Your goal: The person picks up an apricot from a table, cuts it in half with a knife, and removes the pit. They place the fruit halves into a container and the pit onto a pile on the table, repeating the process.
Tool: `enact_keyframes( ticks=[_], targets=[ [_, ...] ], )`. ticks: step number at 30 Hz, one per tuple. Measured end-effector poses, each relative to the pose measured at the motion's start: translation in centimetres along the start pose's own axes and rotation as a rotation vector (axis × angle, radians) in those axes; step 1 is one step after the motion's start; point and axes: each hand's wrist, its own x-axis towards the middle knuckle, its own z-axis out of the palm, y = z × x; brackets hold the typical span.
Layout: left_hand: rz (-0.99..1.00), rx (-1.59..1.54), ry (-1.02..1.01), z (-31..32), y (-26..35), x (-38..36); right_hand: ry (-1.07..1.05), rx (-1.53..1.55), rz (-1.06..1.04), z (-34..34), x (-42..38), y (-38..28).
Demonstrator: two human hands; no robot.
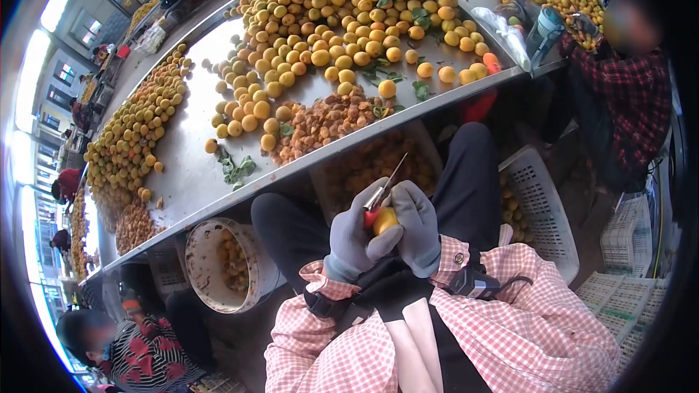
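Note:
Both hands wear grey gloves and meet above my lap. My left hand (pixel 353 236) is closed around a small knife (pixel 372 212) with a red and metal handle, its thin blade pointing up and away. A yellow apricot (pixel 384 221) sits between the hands, with my right hand (pixel 416 229) curled around its side. The left thumb lies along the near side of the fruit. Just beyond the hands, under the table edge, a crate (pixel 317 193) contains orange fruit pieces.
A metal table (pixel 188 171) carries heaped apricots (pixel 320 58) and a pile of brown pits (pixel 320 127). A white bucket (pixel 198 276) stands at left, a white crate (pixel 557 222) at right. People sit on both sides. A bottle (pixel 545 33) stands near the table's right end.

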Motion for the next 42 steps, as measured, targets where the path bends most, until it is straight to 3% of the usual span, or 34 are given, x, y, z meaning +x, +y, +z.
enact_keyframes(
  ticks=[1,2,4,5,7,11,13,14,15,17,18,22,24,25,27,31,33,36,37,39,40,41,42],
  targets=[
    [-0.053,-0.115,0.033,0.3,0.7,0.0,0.051,0.216,0.054,0.1,-0.2,-0.6],
    [-0.107,-0.229,0.066,0.6,1.3,-0.1,0.051,0.217,0.054,-0.1,-0.1,-0.9],
    [-0.206,-0.395,0.107,1.2,1.8,-0.3,-0.048,-0.081,-0.402,-0.9,0.7,-1.7],
    [-0.305,-0.561,0.152,1.6,2.1,-0.3,-0.047,-0.082,-0.403,-1.0,1.1,-2.1],
    [-0.32,-0.601,0.184,1.8,2.2,-0.3,-0.059,-0.254,-0.652,-0.9,1.9,-2.8],
    [-0.431,-0.797,0.188,2.2,0.0,-0.2,-0.059,-0.325,-0.698,-0.9,2.7,-1.8],
    [-0.362,-0.58,0.112,2.0,-0.5,0.1,0.09,0.103,0.076,-0.3,2.6,-0.9],
    [-0.256,-0.299,0.093,1.7,-1.1,0.2,0.092,0.267,0.171,-0.5,2.9,-0.5],
    [-0.255,-0.3,0.089,1.2,-0.6,0.5,0.096,0.266,0.168,-0.6,2.8,-0.5],
    [-0.174,0.129,0.01,0.3,0.7,0.9,0.089,0.395,0.398,-0.4,2.3,-0.6],
    [-0.062,0.157,0.046,0.4,0.5,1.1,0.119,0.354,0.34,0.0,2.0,-1.3],
    [-0.127,-0.033,0.05,1.1,0.9,0.8,0.152,0.475,0.18,0.5,1.1,-1.7],
    [-0.2,-0.375,0.147,2.1,1.6,0.8,0.151,0.243,-0.189,0.6,1.4,-2.2],
    [-0.201,-0.375,0.147,2.3,1.9,0.6,0.151,0.243,-0.189,0.3,1.7,-2.2],
    [-0.282,-0.665,0.17,2.7,2.2,0.4,0.07,-0.006,-0.508,-0.5,2.4,-2.2],
    [-0.293,-0.738,0.185,2.8,2.3,0.7,0.065,-0.086,-0.554,-1.0,3.1,-2.8],
    [-0.448,-1.018,0.169,2.9,2.5,0.9,-0.075,-0.341,-0.776,-1.7,3.8,-3.3],
    [-0.553,-1.15,0.227,3.2,2.5,1.1,-0.13,-0.358,-0.829,-1.6,4.3,-2.9],
    [-0.611,-1.214,0.257,3.1,2.5,1.0,-0.132,-0.355,-0.828,-1.5,4.2,-2.7],
    [-0.65,-1.308,0.173,2.3,1.0,0.5,-0.043,-0.363,-0.623,-1.3,4.4,-2.1],
    [-0.761,-1.333,0.212,2.1,1.0,0.6,0.012,-0.058,-0.3,-0.8,4.2,-1.0],
    [-0.867,-1.356,0.247,2.1,1.1,0.9,0.014,-0.06,-0.309,-1.1,4.3,-0.7],
    [-0.953,-1.251,0.343,2.8,1.4,1.5,0.008,0.154,-0.065,-1.2,4.4,-0.8]
  ],
)
